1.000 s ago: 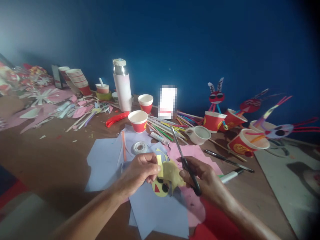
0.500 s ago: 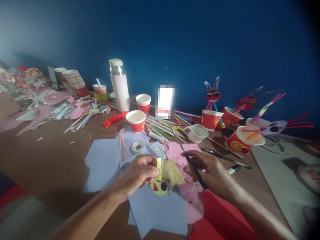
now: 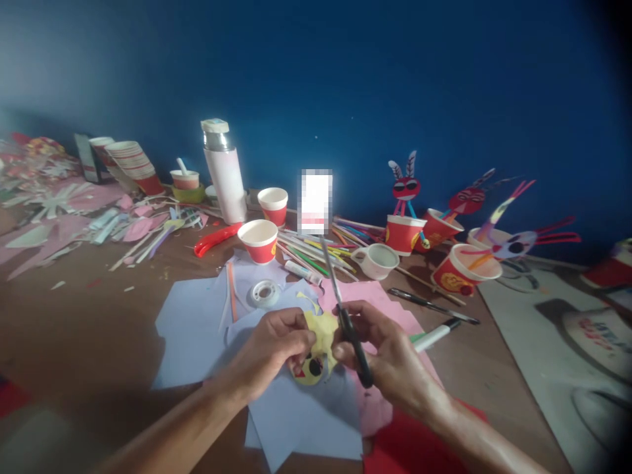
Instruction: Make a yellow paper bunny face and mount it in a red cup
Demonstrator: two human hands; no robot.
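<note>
My left hand (image 3: 279,345) is closed in a pinch. The small yellow paper strip in it barely stands out from the yellow paper (image 3: 323,329) lying behind. My right hand (image 3: 382,349) is wrapped round black-handled scissors (image 3: 351,336), their blades pointing away from me and looking closed. Just below my left fingertips lies a round yellow paper face (image 3: 311,374) with black eyes and a red triangle, partly covered by the fingers. Blue paper sheets (image 3: 306,421) and pink paper (image 3: 405,313) are spread beneath my hands.
Beyond my hands are a tape roll (image 3: 264,293), a glue tube (image 3: 302,272), a red-and-white paper cup (image 3: 258,242), a white cup (image 3: 378,261) and a flask (image 3: 226,181). Cups with paper figures (image 3: 405,234) stand right. A marker (image 3: 434,336) lies beside my right hand.
The view has turned a little to the right. My right hand with the scissors has come nearer to my left hand, which still pinches the yellow strip.
</note>
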